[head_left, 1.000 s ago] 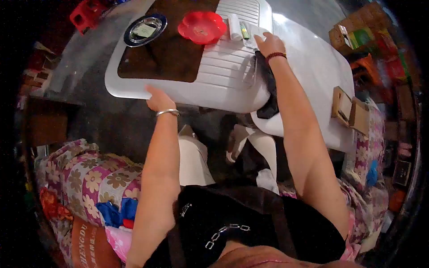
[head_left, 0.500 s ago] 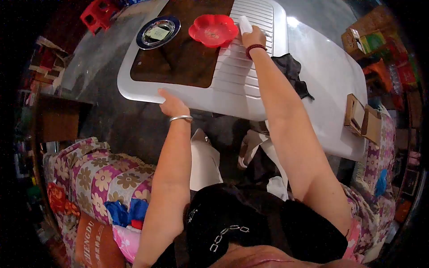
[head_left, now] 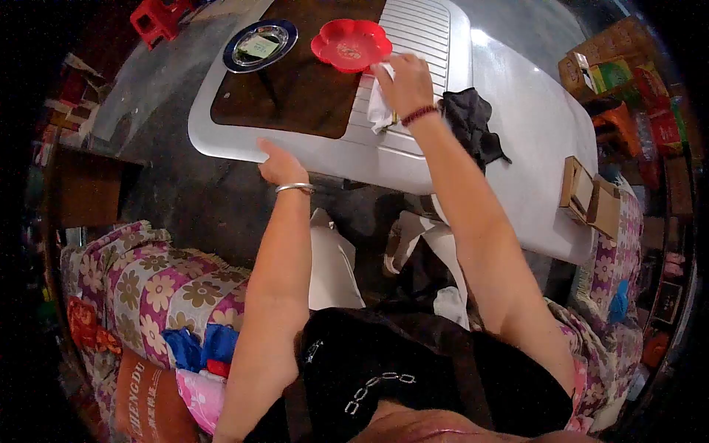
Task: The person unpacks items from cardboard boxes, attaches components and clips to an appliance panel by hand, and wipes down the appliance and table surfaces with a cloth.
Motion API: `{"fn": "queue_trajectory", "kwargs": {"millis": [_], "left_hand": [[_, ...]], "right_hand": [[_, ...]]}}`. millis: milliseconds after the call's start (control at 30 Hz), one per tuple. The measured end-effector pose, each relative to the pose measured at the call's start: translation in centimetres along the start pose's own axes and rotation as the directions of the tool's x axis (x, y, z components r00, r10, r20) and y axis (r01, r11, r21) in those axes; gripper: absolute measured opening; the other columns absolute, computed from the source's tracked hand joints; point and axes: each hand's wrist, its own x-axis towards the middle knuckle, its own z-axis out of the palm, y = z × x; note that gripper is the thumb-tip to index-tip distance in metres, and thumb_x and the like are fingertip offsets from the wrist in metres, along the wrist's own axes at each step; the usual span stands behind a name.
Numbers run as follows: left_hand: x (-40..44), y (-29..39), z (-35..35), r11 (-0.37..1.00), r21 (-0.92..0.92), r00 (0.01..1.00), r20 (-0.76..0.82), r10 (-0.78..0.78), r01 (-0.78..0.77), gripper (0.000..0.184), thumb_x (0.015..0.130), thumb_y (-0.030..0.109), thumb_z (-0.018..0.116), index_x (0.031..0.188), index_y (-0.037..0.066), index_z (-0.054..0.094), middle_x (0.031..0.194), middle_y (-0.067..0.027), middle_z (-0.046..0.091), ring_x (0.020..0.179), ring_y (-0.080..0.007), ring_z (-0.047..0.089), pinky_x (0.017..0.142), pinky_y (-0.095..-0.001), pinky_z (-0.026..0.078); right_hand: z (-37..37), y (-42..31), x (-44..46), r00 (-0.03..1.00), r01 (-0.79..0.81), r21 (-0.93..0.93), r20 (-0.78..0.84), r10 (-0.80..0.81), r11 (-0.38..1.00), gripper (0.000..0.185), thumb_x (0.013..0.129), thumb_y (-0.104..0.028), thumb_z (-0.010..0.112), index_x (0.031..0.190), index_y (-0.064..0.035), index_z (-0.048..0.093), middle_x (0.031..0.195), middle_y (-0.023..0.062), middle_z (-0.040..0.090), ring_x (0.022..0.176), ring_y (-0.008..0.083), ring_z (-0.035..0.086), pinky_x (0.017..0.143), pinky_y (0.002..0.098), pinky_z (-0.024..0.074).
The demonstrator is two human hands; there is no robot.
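A white cloth [head_left: 381, 107] hangs from my right hand [head_left: 408, 83], whose fingers are closed on it over the ribbed part of the white table [head_left: 413, 159]. Just left of that hand is a red flower-shaped dish [head_left: 351, 46]. My left hand [head_left: 282, 164] holds the table's front edge, thumb on top; its other fingers are mostly hidden. Farther left, a dark-rimmed round metal tray [head_left: 260, 46] with a small pale packet lies on the brown panel [head_left: 284, 103]. Right of my right forearm lies a crumpled black cloth [head_left: 471, 125].
A white surface [head_left: 539, 148] adjoins the table on the right, with an open cardboard box [head_left: 591, 196] at its edge. A red stool [head_left: 159, 22] stands on the floor at far left. Flower-patterned covers [head_left: 162, 284] drape seats on both sides.
My right hand has come toward me across the ribbed surface, dragging the white cloth. My left hand stays at the table edge. The whole view has shifted slightly.
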Motion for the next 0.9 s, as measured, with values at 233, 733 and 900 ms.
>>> {"fn": "queue_trajectory", "kwargs": {"millis": [233, 733, 900], "left_hand": [[1.1, -0.9, 0.1, 0.999, 0.023, 0.999, -0.023, 0.032, -0.031, 0.066, 0.093, 0.049, 0.050, 0.109, -0.014, 0.059, 0.113, -0.0275, 0.062, 0.098, -0.0365, 0.062, 0.085, -0.0426, 0.049], [3.5, -2.3, -6.4, 0.921, 0.030, 0.762, 0.551, -0.340, 0.389, 0.063, 0.089, 0.049, 0.058, 0.128, 0.004, 0.038, 0.111, -0.0165, 0.052, 0.089, -0.0293, 0.057, 0.067, -0.0467, 0.049], [0.8, -3.9, -15.1, 0.822, -0.132, 0.668, 0.659, -0.344, 0.553, 0.044, 0.094, 0.035, 0.055, 0.122, 0.005, 0.038, 0.098, -0.0167, 0.057, 0.077, -0.0280, 0.062, 0.066, -0.0432, 0.052]], "right_hand": [[5.5, -1.7, 5.3, 0.875, 0.383, -0.350, 0.433, -0.215, 0.855, 0.018, 0.078, -0.028, 0.070, 0.089, -0.0147, 0.073, 0.093, 0.0042, 0.068, 0.095, 0.0250, 0.060, 0.080, 0.0392, 0.0461], [-15.1, -4.8, -9.0, 0.860, 0.495, 0.129, 0.068, -0.506, 0.859, 0.004, 0.074, -0.009, 0.067, 0.078, -0.0089, 0.067, 0.083, 0.0041, 0.065, 0.083, 0.0251, 0.059, 0.074, 0.0379, 0.0469], [-17.3, -7.9, -19.9, 0.964, 0.049, 0.638, 0.171, -0.203, 0.769, 0.009, 0.077, -0.007, 0.072, 0.083, -0.0018, 0.067, 0.090, 0.0089, 0.068, 0.078, 0.0218, 0.063, 0.073, 0.0349, 0.0483]]}}
